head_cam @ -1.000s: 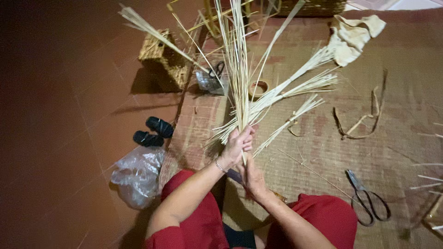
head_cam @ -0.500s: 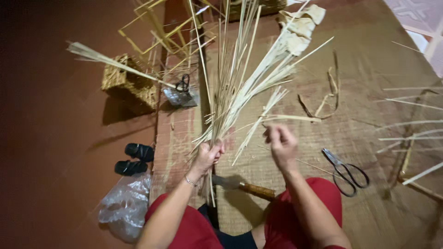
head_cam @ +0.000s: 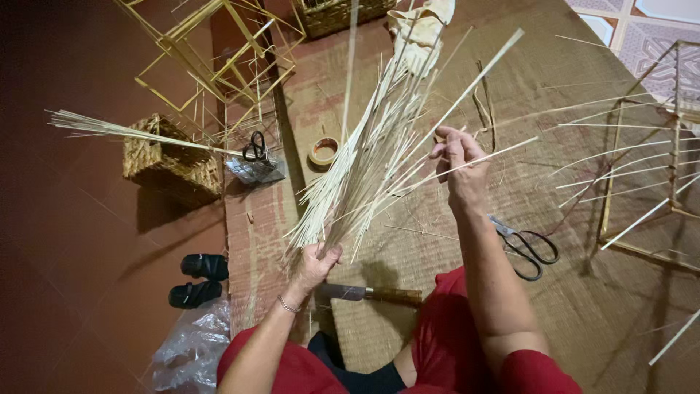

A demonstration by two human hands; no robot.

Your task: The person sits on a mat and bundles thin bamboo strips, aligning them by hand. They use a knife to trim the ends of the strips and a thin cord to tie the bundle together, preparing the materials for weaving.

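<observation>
woven mat (head_cam: 583, 306) over dark red floor (head_cam: 80, 292); left hand (head_cam: 315, 264) grips straw bundle (head_cam: 364, 168).

I cannot see my left palm (head_cam: 315, 264), which is wrapped around the lower end of the bundle of thin pale strips (head_cam: 372, 157). The knife (head_cam: 368, 294) blade is partly hidden behind that wrist. The woven basket (head_cam: 343, 13) and bamboo frame (head_cam: 660, 157) are cut off by the picture's edges.

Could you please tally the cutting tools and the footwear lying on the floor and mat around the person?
Scissors: 2, one black pair by the right arm, one beside the basket
Knife: 1
Sandals: 2
Total: 5
</observation>
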